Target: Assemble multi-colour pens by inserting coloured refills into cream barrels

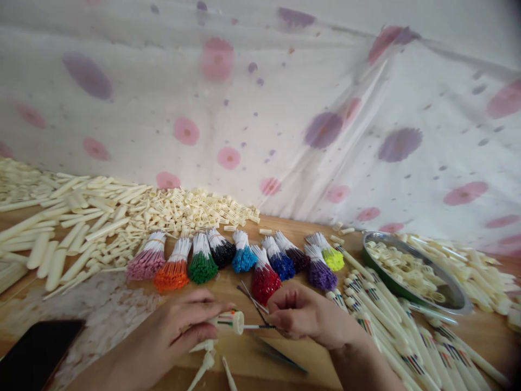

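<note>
Closed around a cream slotted pen part (pixel 235 321) with coloured pieces in its slots is my left hand (pixel 175 328). My right hand (pixel 307 315) pinches the dark, spring-like end of a thin white pen refill (pixel 251 327). The refill's other end meets the pen part's round open end; how deep it sits inside is hidden. Loose refills (pixel 252 296) lie just behind the hands. On the wood below them are a thin dark pointed metal tool (pixel 280 353) and cream pen tips (pixel 202 372).
Banded refill bundles, among them red (pixel 265 282) and orange (pixel 171 273), line the table behind my hands. Cream pen parts (pixel 191 212) heap at back left. A metal bowl (pixel 368 239) and pens (pixel 386 320) lie right, a black phone (pixel 36 353) left. A flowered sheet (pixel 252 108) hangs behind.
</note>
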A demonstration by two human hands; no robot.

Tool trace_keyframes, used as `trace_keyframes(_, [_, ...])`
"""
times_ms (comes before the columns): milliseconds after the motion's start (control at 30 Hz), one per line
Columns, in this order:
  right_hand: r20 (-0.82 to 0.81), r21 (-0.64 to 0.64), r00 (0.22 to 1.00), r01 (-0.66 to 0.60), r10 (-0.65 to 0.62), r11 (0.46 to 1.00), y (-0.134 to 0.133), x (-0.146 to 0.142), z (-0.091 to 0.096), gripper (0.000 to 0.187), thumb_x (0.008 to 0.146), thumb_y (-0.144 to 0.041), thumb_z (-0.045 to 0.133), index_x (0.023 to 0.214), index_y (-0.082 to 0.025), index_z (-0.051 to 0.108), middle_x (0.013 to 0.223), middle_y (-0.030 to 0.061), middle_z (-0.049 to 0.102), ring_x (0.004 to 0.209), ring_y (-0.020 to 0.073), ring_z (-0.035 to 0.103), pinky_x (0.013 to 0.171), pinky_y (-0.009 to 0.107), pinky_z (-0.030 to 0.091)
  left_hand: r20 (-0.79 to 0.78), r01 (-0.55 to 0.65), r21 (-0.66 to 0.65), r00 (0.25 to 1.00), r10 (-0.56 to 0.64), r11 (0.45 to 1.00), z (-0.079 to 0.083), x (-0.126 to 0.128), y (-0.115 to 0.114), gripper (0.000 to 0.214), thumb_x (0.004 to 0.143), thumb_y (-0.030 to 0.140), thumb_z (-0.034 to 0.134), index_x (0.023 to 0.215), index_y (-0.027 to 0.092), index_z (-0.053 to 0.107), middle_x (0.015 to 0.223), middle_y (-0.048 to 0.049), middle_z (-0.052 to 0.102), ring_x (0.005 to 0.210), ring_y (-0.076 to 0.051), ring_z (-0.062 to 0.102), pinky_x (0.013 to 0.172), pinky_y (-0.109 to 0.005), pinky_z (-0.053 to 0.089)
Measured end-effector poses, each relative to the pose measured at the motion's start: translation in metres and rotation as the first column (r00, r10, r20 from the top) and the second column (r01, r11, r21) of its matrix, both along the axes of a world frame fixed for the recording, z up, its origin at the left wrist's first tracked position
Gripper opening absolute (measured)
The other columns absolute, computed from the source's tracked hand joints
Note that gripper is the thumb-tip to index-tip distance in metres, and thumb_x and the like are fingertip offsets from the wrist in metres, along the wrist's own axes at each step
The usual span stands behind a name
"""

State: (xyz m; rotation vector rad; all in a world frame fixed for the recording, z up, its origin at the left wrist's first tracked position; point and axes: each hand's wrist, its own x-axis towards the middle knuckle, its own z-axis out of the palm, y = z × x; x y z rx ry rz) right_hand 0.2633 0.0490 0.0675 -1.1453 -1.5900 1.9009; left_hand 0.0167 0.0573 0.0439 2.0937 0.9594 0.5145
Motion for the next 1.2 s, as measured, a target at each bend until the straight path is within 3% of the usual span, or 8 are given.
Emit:
trace_keyframes(233, [-0.087, -0.065, 0.993, 0.077, -0.083, 0.995, -0.006, -0.018, -0.012, 0.040, 0.071, -0.050, 0.060, 0.054, -0.018, 0.043, 0.044, -0.0098, 0.032, 0.038, 0.0030, 0.020, 0.037, 0.020, 0.012, -0.016, 0.002, -0.029, 1.000, -0.002, 1.000, 0.001, 0.002, -0.004, 0.025, 0.088, 0.031, 0.050, 0.108, 0.033, 0.065, 0.103, 0.0007, 0.067, 0.096, -0.017, 0.061, 0.082, -0.022, 0.046])
trace_keyframes(333, [0.009, 0.187, 0.984, 0.172, -0.177, 0.967, -0.014, -0.030, -0.014, 0.044, 0.080, -0.056, 0.050, 0.062, -0.017, 0.045, 0.054, -0.0063, 0.035, 0.047, 0.0056, 0.026, 0.041, 0.020, 0.018, 0.004, -0.025, -0.054, 1.000, 0.025, 0.998, -0.003, 0.002, -0.004, 0.027, 0.087, 0.031, 0.051, 0.111, 0.037, 0.063, 0.105, 0.0029, 0.067, 0.099, -0.016, 0.060, 0.084, -0.021, 0.046])
trace_keyframes(433, [0.109, 0.450, 0.948, 0.222, -0.300, 0.865, -0.020, -0.037, -0.013, 0.045, 0.087, -0.054, 0.042, 0.060, -0.018, 0.040, 0.056, -0.0052, 0.034, 0.051, 0.0073, 0.027, 0.045, 0.020, 0.021, 0.031, -0.052, -0.054, 0.998, 0.053, 0.997, -0.007, 0.002, -0.003, 0.028, 0.086, 0.033, 0.053, 0.112, 0.038, 0.063, 0.109, 0.0041, 0.066, 0.104, -0.017, 0.059, 0.082, -0.020, 0.046])
trace_keyframes(533, [0.158, 0.554, 0.922, 0.213, -0.353, 0.805, -0.022, -0.036, -0.009, 0.045, 0.090, -0.050, 0.037, 0.058, -0.018, 0.039, 0.053, -0.0047, 0.037, 0.050, 0.0075, 0.031, 0.046, 0.020, 0.024, 0.059, -0.082, -0.051, 0.995, 0.085, 0.995, -0.008, 0.002, -0.001, 0.027, 0.086, 0.034, 0.052, 0.110, 0.037, 0.064, 0.109, 0.0035, 0.067, 0.102, -0.018, 0.060, 0.077, -0.019, 0.048])
trace_keyframes(667, [0.117, 0.579, 0.922, 0.238, -0.369, 0.780, -0.022, -0.027, -0.001, 0.040, 0.089, -0.046, 0.043, 0.063, -0.016, 0.053, 0.056, -0.0022, 0.048, 0.053, 0.0092, 0.043, 0.050, 0.020, 0.032, 0.076, -0.073, -0.068, 0.994, 0.078, 0.995, -0.005, 0.000, 0.000, 0.026, 0.086, 0.034, 0.053, 0.108, 0.037, 0.065, 0.101, 0.0033, 0.069, 0.096, -0.018, 0.062, 0.078, -0.020, 0.049])
trace_keyframes(867, [0.082, 0.620, 0.950, 0.187, -0.300, 0.762, -0.025, -0.022, 0.006, 0.019, 0.084, -0.033, 0.058, 0.090, -0.020, 0.070, 0.076, 0.0033, 0.065, 0.068, 0.0130, 0.055, 0.059, 0.021, 0.041, 0.117, -0.049, -0.062, 0.992, 0.056, 0.997, -0.003, 0.001, -0.002, 0.028, 0.086, 0.033, 0.053, 0.111, 0.041, 0.063, 0.095, 0.0045, 0.069, 0.098, -0.017, 0.061, 0.078, -0.020, 0.049])
trace_keyframes(1000, [0.037, 0.562, 0.959, 0.213, -0.282, 0.799, -0.024, -0.025, 0.002, 0.020, 0.083, -0.033, 0.059, 0.085, -0.018, 0.072, 0.072, 0.0031, 0.066, 0.065, 0.0122, 0.055, 0.059, 0.021, 0.041, 0.102, -0.042, -0.062, 0.994, 0.048, 0.997, 0.000, 0.003, -0.002, 0.031, 0.085, 0.031, 0.054, 0.113, 0.043, 0.061, 0.104, 0.0061, 0.069, 0.102, -0.017, 0.060, 0.084, -0.020, 0.047])
trace_keyframes(1200, [-0.031, 0.444, 0.961, 0.261, -0.276, 0.857, -0.021, -0.026, -0.006, 0.022, 0.081, -0.036, 0.061, 0.083, -0.018, 0.073, 0.068, 0.0016, 0.064, 0.062, 0.0111, 0.051, 0.057, 0.020, 0.038, 0.073, -0.049, -0.091, 0.996, 0.056, 0.995, 0.001, 0.003, -0.004, 0.029, 0.086, 0.033, 0.052, 0.113, 0.040, 0.062, 0.091, 0.0032, 0.069, 0.094, -0.019, 0.062, 0.077, -0.021, 0.049])
